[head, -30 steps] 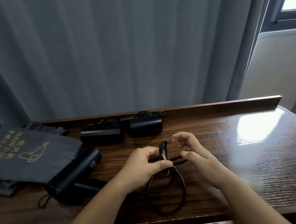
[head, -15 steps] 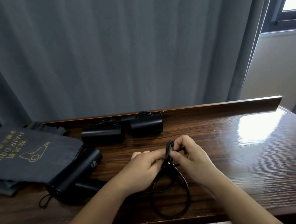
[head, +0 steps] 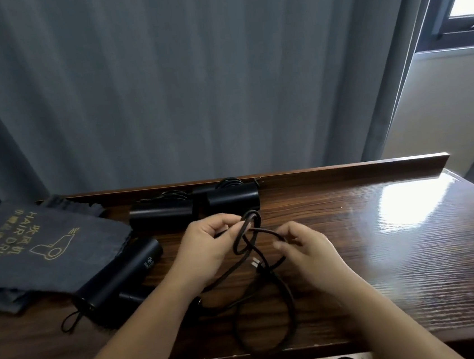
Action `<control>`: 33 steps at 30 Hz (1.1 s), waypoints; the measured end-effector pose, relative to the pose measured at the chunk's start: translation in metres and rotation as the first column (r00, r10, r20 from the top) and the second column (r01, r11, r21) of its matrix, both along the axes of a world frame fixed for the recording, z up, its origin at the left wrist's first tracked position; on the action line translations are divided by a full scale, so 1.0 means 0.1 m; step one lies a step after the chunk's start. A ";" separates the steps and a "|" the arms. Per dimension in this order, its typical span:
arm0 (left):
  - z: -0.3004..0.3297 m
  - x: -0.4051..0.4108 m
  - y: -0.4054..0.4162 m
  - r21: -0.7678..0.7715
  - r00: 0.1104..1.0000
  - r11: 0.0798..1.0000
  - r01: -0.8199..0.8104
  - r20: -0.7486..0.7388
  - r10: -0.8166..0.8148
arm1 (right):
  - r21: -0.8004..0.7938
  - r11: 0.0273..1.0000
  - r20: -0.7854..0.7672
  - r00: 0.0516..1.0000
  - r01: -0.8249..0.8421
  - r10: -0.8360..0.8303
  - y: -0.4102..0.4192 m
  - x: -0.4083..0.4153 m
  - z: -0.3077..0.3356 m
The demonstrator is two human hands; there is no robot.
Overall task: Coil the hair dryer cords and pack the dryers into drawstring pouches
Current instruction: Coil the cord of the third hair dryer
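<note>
A black hair dryer [head: 123, 274] lies on the wooden table [head: 385, 266], left of my hands. Its black cord [head: 276, 318] runs from it in loose loops toward the table's front edge. My left hand [head: 205, 248] pinches a small loop of the cord above the table. My right hand [head: 304, 248] grips another strand of the cord just to the right. The plug [head: 258, 265] hangs between my hands. Grey drawstring pouches [head: 41, 252] printed "HAIR DRIER" lie stacked at the far left.
Two more black dryers [head: 162, 215] [head: 233, 198] with bundled cords sit at the back against the table's raised rim. A grey curtain hangs behind. A window is at the upper right. The right half of the table shines with glare.
My hands met on the cord loop, then drew apart. The right hand now pulls a strand out to the right while the left hand keeps the small loop raised.
</note>
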State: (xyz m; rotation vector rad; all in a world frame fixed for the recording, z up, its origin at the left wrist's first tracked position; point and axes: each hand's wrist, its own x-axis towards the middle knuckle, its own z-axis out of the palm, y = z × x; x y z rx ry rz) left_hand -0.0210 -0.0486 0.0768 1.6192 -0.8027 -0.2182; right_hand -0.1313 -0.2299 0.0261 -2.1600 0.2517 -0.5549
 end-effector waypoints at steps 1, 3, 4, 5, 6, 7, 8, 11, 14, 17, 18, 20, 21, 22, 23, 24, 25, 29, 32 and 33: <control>0.01 0.02 0.01 -0.019 1.000 0.999 -0.029 -0.007 0.029 | -0.028 0.998 0.059 0.997 0.051 -0.049 0.00 0.01 0.02; 0.05 0.02 0.03 0.000 0.999 0.999 -0.042 0.020 0.042 | -0.138 0.981 0.132 0.984 0.140 -0.121 0.02 0.02 0.05; 0.08 0.01 0.04 0.012 0.998 0.999 -0.049 0.037 0.049 | -0.205 0.963 0.140 0.979 0.175 -0.148 0.03 0.04 0.06; 0.09 0.01 0.03 0.011 0.996 0.997 -0.070 0.055 0.070 | -0.265 0.944 0.131 0.977 0.198 -0.169 0.02 0.05 0.06; 0.10 0.00 0.04 0.003 0.994 0.996 -0.094 0.059 0.094 | -0.298 0.931 0.104 0.977 0.209 -0.186 0.01 0.06 0.06; 0.10 0.01 0.03 -0.001 0.990 0.992 -0.123 0.063 0.123 | -0.303 0.930 0.062 0.978 0.210 -0.200 0.00 0.06 0.05; 0.10 0.02 0.03 -0.002 0.987 0.988 -0.152 0.054 0.151 | -0.287 0.936 0.005 0.978 0.201 -0.208 -0.02 0.06 0.04; 0.02 0.10 0.03 0.017 0.972 0.971 -0.237 0.020 0.236 | -0.134 0.985 -0.208 0.969 0.105 -0.132 -0.06 0.03 0.07; -0.01 0.13 0.03 0.017 0.959 0.959 -0.284 -0.015 0.285 | 0.002 0.999 -0.410 0.911 -0.049 0.045 -0.06 -0.03 0.10; -0.04 0.14 0.04 0.054 0.967 0.968 -0.247 -0.048 0.250 | -0.083 0.996 -0.418 0.908 -0.026 -0.012 -0.09 -0.04 0.08; -0.05 0.15 0.06 0.070 0.970 0.971 -0.227 -0.073 0.232 | -0.110 0.993 -0.355 0.932 0.040 -0.077 -0.11 -0.04 0.08; -0.08 0.16 0.07 0.107 0.976 0.980 -0.167 -0.122 0.180 | -0.029 0.985 -0.208 0.963 0.171 -0.173 -0.14 -0.06 0.09; -0.08 0.16 0.08 0.127 0.978 0.983 -0.136 -0.139 0.154 | 0.077 0.979 -0.145 0.974 0.188 -0.176 -0.15 -0.07 0.10; -0.09 0.15 0.08 0.142 0.982 0.984 -0.107 -0.143 0.127 | 0.187 0.967 -0.095 0.983 0.172 -0.157 -0.16 -0.08 0.12; -0.10 0.14 0.08 0.164 0.985 0.982 -0.089 -0.130 0.111 | 0.263 0.954 -0.056 0.990 0.142 -0.132 -0.15 -0.09 0.14; -0.12 0.13 0.07 0.190 0.988 0.978 -0.083 -0.116 0.107 | 0.296 0.948 -0.031 0.993 0.117 -0.113 -0.14 -0.10 0.16; -0.14 0.13 0.06 0.210 0.989 0.974 -0.085 -0.103 0.109 | 0.307 0.947 -0.011 0.995 0.094 -0.095 -0.13 -0.11 0.18; -0.17 0.13 0.04 0.224 0.989 0.972 -0.066 -0.116 0.093 | 0.287 0.957 0.060 0.996 0.042 -0.061 -0.04 -0.12 0.25; -0.14 0.05 0.00 0.212 0.990 0.975 -0.073 -0.107 0.097 | 0.323 0.943 0.109 0.987 0.081 -0.122 0.04 -0.10 0.26; -0.13 0.01 -0.01 0.201 0.988 0.976 -0.082 -0.111 0.106 | 0.399 0.913 0.119 0.982 0.089 -0.147 0.06 -0.09 0.26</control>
